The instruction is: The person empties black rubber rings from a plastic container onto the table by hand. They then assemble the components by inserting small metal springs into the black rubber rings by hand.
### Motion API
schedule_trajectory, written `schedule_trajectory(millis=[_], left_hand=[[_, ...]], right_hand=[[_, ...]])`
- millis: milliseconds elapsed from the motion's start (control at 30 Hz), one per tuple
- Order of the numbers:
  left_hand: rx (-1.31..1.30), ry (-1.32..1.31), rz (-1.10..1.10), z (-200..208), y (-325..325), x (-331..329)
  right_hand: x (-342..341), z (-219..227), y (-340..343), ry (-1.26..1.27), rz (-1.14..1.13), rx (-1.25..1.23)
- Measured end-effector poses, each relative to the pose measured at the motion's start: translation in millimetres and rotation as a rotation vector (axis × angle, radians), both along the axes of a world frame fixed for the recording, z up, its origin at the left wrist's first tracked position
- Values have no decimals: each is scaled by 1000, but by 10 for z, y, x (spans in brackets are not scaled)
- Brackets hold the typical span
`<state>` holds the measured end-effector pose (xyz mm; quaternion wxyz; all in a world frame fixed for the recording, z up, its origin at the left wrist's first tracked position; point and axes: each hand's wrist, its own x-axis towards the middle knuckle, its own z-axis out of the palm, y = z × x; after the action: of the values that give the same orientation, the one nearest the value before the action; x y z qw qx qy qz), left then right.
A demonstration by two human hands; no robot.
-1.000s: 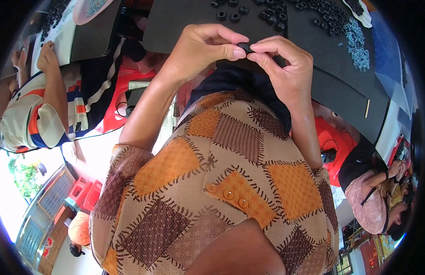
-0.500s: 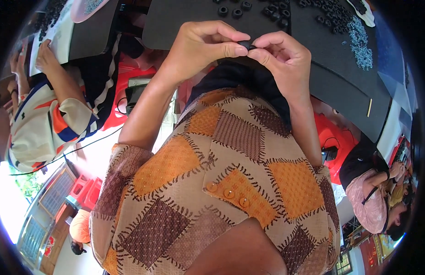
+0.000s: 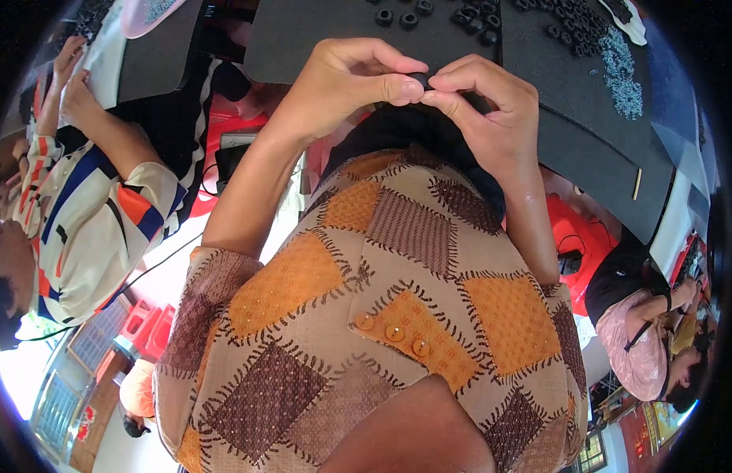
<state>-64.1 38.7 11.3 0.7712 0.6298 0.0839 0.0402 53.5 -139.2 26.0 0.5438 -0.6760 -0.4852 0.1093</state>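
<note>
Above the near edge of the dark table, my left hand [image 3: 358,75] pinches a small black part [image 3: 419,77] between thumb and forefinger. The part is mostly covered by my fingertips. My right hand [image 3: 492,98] meets it from the right, thumb and forefinger pressed together at its edge. Whether those right fingers also hold a tinier piece is hidden. Just beyond my hands, several chunky black rings [image 3: 408,21] lie loose on the table.
More black rings [image 3: 567,35] spread at the far right, beside a heap of small light-blue pieces [image 3: 621,79]. A thin yellowish stick [image 3: 637,184] lies at the right edge. Co-workers sit to the left [image 3: 98,213] and right [image 3: 630,339]. A pink tray [image 3: 131,31] stands far left.
My fingertips have closed in around the black part, so less of it shows, and my right thumb has shifted slightly left. The co-worker on the left has leaned inward.
</note>
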Motion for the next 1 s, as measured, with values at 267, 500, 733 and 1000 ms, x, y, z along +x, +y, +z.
schedule_trajectory(millis=[267, 500, 733, 1000], left_hand=[[-264, 6, -17, 33, -75, 29], [-217, 32, -16, 28, -80, 24], [-281, 34, -12, -30, -119, 22], [-208, 26, 12, -12, -181, 11]], right_hand=[[0, 27, -8, 48, 4, 116], [-12, 111, -4, -296, -27, 56], [96, 66, -37, -107, 75, 89], [94, -58, -97, 31, 15, 78]])
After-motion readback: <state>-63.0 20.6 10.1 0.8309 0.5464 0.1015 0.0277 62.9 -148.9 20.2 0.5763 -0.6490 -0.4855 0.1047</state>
